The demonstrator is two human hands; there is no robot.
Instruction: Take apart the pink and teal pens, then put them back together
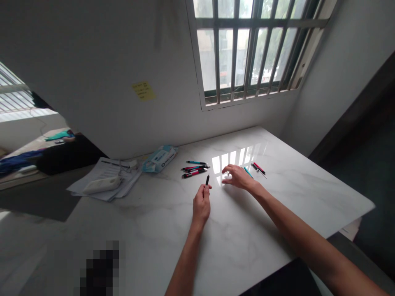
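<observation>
The pen [207, 180] stands in our left hand's [201, 204] gripping fingers, above the counter [145, 230]. Our right hand [239, 177] has fingers parted, seemingly empty; a loosened left grip could drop the pen.

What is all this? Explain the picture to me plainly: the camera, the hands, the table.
There's no machine here: one head-worn camera looks forward and down at the wearer's own bare hands. The left hand grips a slim dark pen-like piece, tip upward. The right hand has its fingers apart; whether it holds something tiny is unclear. On the white marbled table lie a cluster of pens, a teal piece and red-and-black pieces beyond the right hand, a blue-and-white packet, and papers.
</observation>
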